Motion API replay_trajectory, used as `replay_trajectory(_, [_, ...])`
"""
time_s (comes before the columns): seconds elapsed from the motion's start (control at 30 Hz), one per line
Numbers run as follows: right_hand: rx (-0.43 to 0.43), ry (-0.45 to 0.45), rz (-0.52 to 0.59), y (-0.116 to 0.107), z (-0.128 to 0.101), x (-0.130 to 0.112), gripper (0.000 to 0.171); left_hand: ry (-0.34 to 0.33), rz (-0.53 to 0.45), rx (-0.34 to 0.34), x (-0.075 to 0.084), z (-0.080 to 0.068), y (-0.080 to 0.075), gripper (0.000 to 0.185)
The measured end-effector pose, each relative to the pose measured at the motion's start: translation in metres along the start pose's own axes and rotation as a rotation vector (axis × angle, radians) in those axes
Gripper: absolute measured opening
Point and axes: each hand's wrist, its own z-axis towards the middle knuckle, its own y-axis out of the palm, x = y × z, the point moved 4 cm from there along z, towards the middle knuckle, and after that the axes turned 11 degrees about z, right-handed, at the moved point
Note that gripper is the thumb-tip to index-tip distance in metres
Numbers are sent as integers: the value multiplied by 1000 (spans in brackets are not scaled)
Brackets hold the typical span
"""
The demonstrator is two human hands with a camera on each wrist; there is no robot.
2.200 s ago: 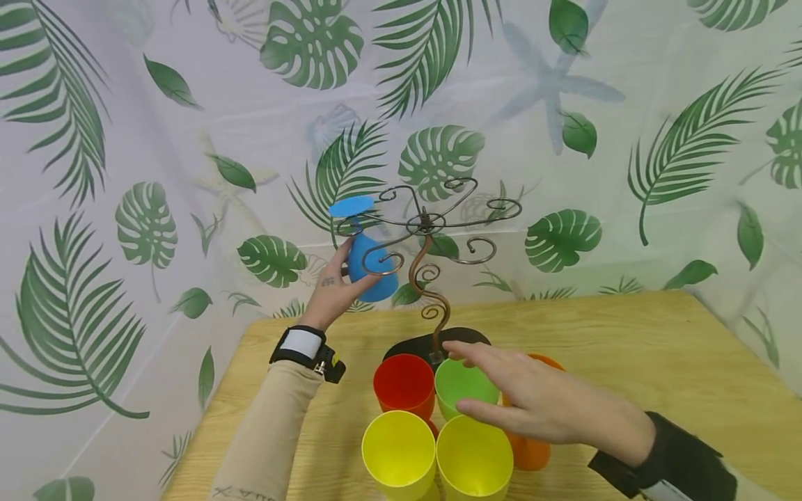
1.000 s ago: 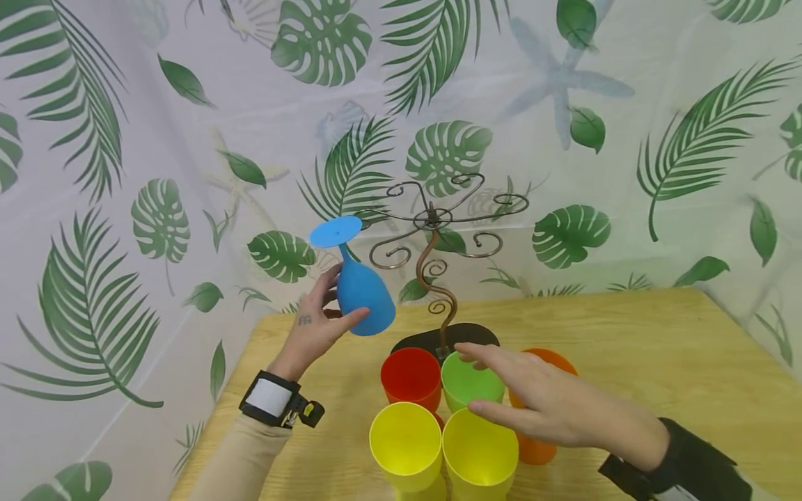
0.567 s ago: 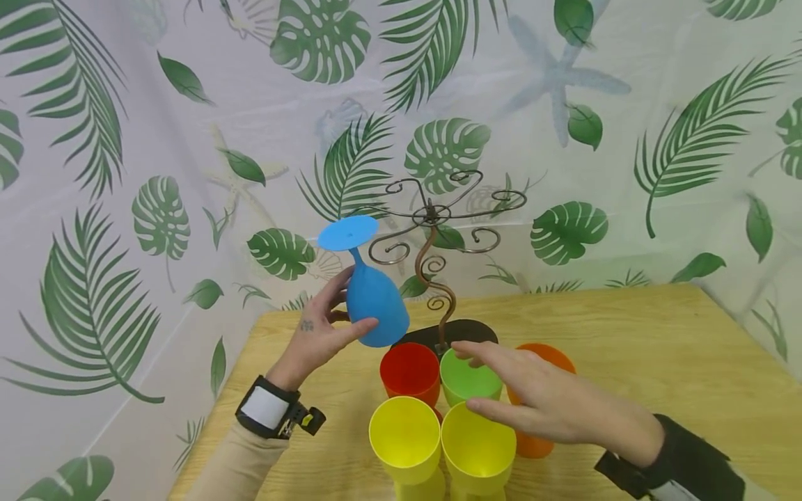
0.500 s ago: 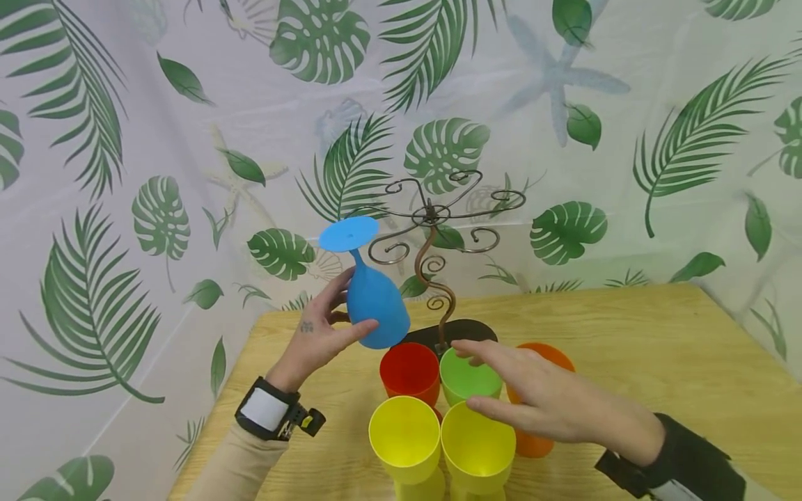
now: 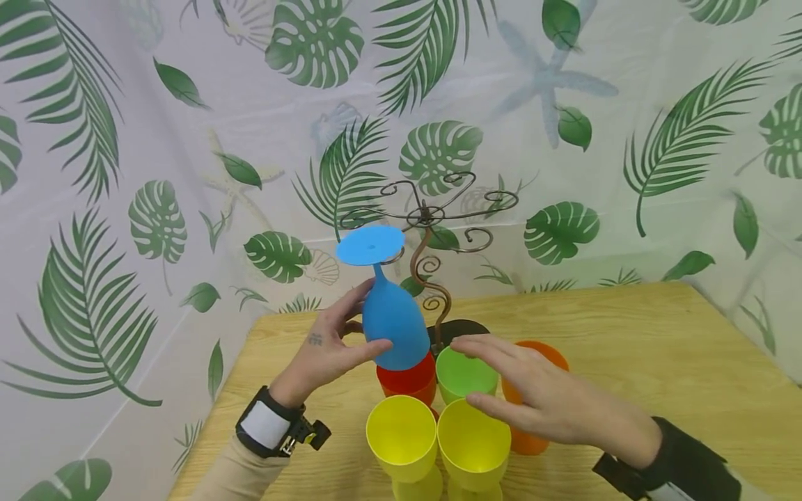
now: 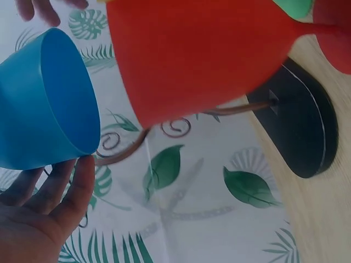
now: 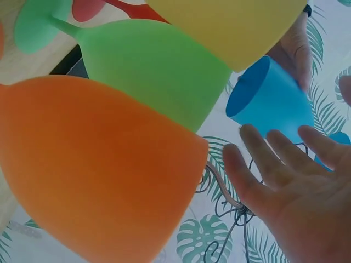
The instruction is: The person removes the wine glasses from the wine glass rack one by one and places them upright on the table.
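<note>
My left hand [image 5: 335, 344] grips a blue plastic goblet [image 5: 396, 323] by its bowl, upside down and tilted, its round foot uppermost. The goblet's mouth faces down, in front of the far part of a red goblet [image 5: 407, 383]. In the left wrist view my fingers [image 6: 77, 192] lie along the blue goblet's [image 6: 33, 104] rim and wall. Over a green goblet [image 5: 464, 372] and a yellow goblet [image 5: 473, 442] hangs my right hand [image 5: 545, 390], fingers extended and holding nothing. The right wrist view shows that hand [image 7: 307, 186] apart from the blue goblet.
A curly copper-coloured metal stand [image 5: 432, 278] with scrolled arms rises from a black base [image 5: 460, 330] behind the goblets. Another yellow goblet [image 5: 402, 438] and an orange goblet [image 5: 532, 442] stand upright on the wooden table [image 5: 645, 362]. A leaf-patterned cloth [image 5: 207, 174] hangs behind.
The left hand has brought the inverted blue goblet away from the metal stand's left arm, downward and then right, nearer to the red goblet. The right hand has stayed almost still.
</note>
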Motion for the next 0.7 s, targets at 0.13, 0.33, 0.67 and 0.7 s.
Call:
replay_trajectory(0.13, [79,-100,-28,-4,-3,-3,51,46,-26,-41,12,4,7,88])
replay_trajectory(0.33, [209,-300,-61,-10,-7,-11,45,123,-48,-86,27,12,19,90])
replay_trajectory(0.67, [362,-559,-78,-18,-13,-21,39,143,-132,-143,48,16,36,91])
replay_trajectory(0.7, [370,-574,-71,-18,-13,-22,38,142,-140,-151,50,16,38,91])
